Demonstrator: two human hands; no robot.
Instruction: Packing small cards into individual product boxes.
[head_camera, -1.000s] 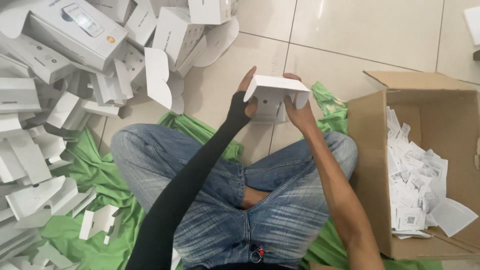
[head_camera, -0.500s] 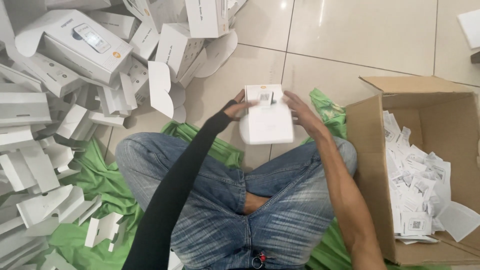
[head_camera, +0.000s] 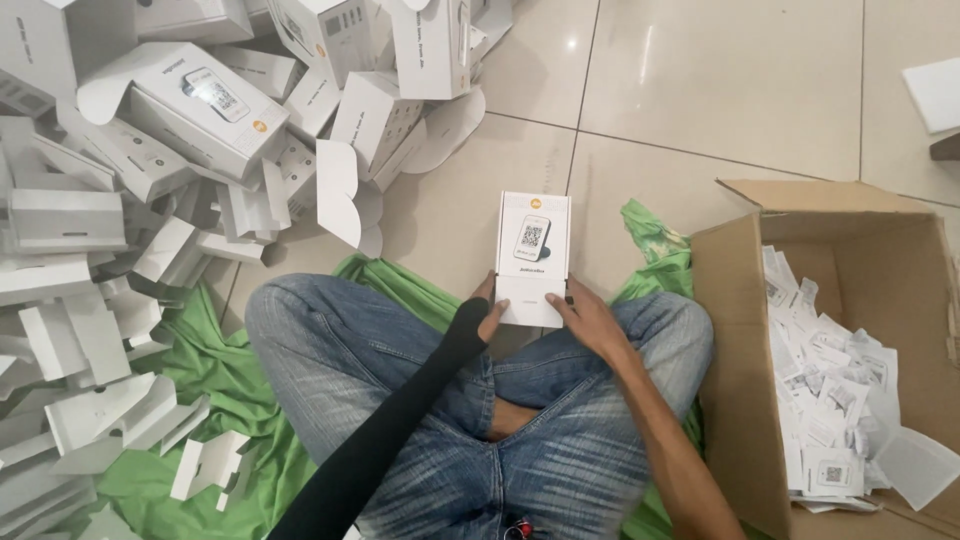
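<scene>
On my far left a heap of white cartons (head_camera: 150, 130) covers the floor, some closed, many lying open with flaps splayed, spilling onto the green cloth (head_camera: 215, 370) I see spread under the crossed legs in blue jeans (head_camera: 400, 360).

Moving in, my left hand (head_camera: 487, 312), at the end of a black sleeve, grips the lower left edge of the small white box (head_camera: 532, 258). The box is held upright in front of the knees, its printed face towards the camera, its long axis running straight away from the body along the floor tiles. Only its bottom part is in the hands; the top stands free above the tile floor (head_camera: 700, 90).

My right hand (head_camera: 590, 322) clasps the lower right corner, thumb on the front face, fingers apparently wrapped behind, though I cannot see them well from here. Both hands are grasping the same box, one to each side, about equally close; neither is free.

Further right, just beside the right knee, stands an open brown cardboard box (head_camera: 730, 330), its near flap up, holding a loose layer of small white paper slips (head_camera: 830, 400). It lies to the right of the held box, nearer the right hand than the left.
</scene>
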